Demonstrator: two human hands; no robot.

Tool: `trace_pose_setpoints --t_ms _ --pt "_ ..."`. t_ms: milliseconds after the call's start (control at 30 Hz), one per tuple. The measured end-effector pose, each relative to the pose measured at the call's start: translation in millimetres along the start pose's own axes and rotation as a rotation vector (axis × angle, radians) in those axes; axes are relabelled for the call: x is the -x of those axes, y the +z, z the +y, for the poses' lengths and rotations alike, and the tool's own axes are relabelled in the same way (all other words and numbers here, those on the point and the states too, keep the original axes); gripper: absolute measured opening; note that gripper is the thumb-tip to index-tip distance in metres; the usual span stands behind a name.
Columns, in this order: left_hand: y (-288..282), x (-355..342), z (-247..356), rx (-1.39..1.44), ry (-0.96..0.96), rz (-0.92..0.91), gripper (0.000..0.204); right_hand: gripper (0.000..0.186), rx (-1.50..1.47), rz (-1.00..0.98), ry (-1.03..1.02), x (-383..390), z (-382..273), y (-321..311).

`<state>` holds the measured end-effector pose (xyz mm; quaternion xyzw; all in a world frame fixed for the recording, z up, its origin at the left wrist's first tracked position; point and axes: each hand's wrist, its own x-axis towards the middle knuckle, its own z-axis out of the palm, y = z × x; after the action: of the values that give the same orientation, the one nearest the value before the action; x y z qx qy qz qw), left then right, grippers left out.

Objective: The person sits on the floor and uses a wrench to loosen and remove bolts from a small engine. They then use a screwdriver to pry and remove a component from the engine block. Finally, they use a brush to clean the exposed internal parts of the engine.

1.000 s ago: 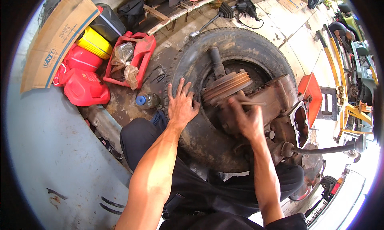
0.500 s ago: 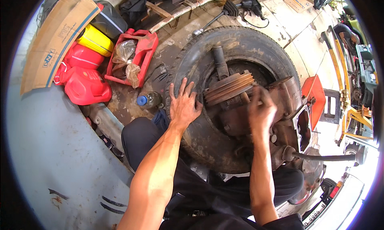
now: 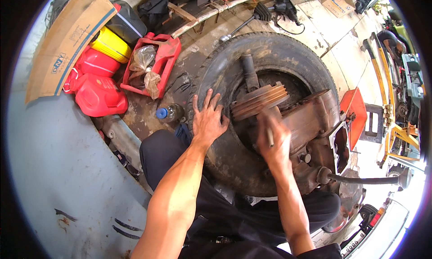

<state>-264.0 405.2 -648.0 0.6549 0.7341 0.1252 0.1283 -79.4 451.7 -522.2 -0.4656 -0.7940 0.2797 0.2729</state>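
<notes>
My left hand [image 3: 208,119] lies flat with spread fingers on the sidewall of a big black tyre [image 3: 216,74]. Beside the tyre's centre, my right hand [image 3: 273,139] is curled and smeared by motion. A short, thin, pale rod-like thing [image 3: 270,137] shows at its fingers; its kind is unclear. Just beyond those fingers is a rusty grooved pulley wheel [image 3: 260,101], tilted over the tyre's hole. A dark cylindrical shaft [image 3: 249,72] sticks up behind it. The brown metal housing [image 3: 312,117] of the machine part rests across the tyre's right side.
Left stand red jugs [image 3: 101,94], a yellow container [image 3: 110,45], a cardboard sheet [image 3: 63,52] and a red tray [image 3: 168,52] with a plastic bag. A blue-capped bottle [image 3: 170,113] is near my knee. A lever [image 3: 364,180] juts right from the housing; a red panel [image 3: 354,115] leans behind.
My right hand has moved left and slightly nearer, from the housing to just below the pulley wheel. My left hand keeps its place on the tyre.
</notes>
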Motion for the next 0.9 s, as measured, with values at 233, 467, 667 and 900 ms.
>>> trace_pose_setpoints --t_ms 233,467,667,900 --pt "-0.2 0.5 -1.4 0.022 0.003 -0.001 0.038 0.027 0.031 -0.094 -0.050 13.2 -11.6 26.9" --pt "5.6 1.0 -0.5 -0.027 0.047 0.030 0.039 0.028 -0.004 -0.250 -0.038 29.9 -9.6 54.5" --pt "-1.4 2.6 -2.7 0.000 0.013 0.002 0.039 0.032 0.107 -0.281 0.144 7.5 -13.2 38.8" --pt "-0.3 1.0 -1.7 0.037 0.010 0.023 0.038 0.027 0.132 0.322 0.082 -18.4 28.5 16.7"
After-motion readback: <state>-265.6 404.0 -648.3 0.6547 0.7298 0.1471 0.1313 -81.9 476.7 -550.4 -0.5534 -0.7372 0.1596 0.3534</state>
